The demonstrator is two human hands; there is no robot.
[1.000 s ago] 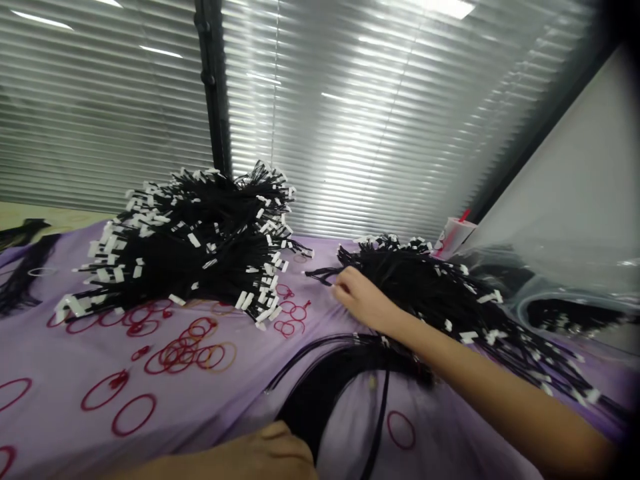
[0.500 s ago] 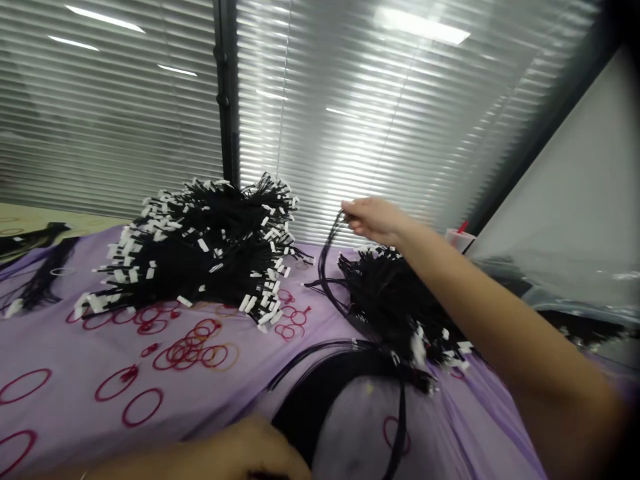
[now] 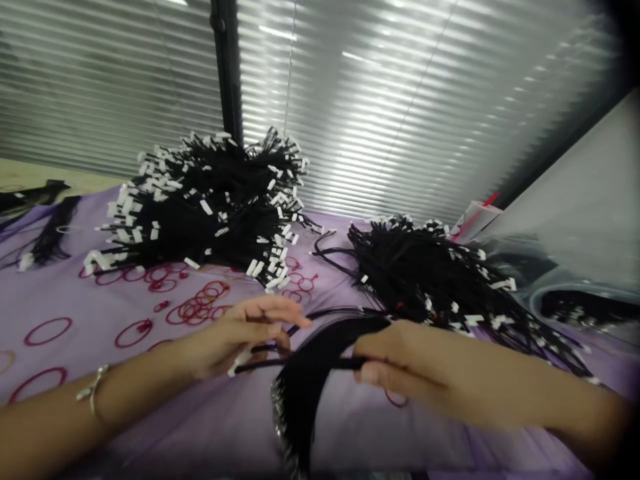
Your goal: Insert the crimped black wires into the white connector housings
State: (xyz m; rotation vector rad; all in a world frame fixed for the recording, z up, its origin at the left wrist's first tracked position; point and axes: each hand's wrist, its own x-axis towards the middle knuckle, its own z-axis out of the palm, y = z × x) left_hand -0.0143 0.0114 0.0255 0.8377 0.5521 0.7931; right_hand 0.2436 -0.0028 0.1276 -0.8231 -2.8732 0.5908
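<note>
My right hand [image 3: 415, 367] is closed around a thin bunch of black wires [image 3: 320, 364], stretched sideways over a curved black bundle [image 3: 313, 373]. That bundle lies on the purple cloth and has many small shiny tips at its near end. At the left end of the thin bunch is a white connector [image 3: 234, 367], just below my left hand [image 3: 255, 333]. My left hand's upper fingers reach out to the right, while its lower fingers curl round dark wire. Blur partly hides the grip of both hands.
A big heap of black wires with white connectors [image 3: 200, 200] stands back left, another wire pile [image 3: 415, 267] at right. Red rings [image 3: 200, 303] lie scattered on the purple cloth [image 3: 165, 427]. Behind the right pile are a cup [image 3: 477, 220] and clear plastic bags [image 3: 585, 293]; blinds rise behind.
My right hand has come down from above the right pile with black wires, towards the near middle. My left hand has moved up to the wires. The view has tilted down.
</note>
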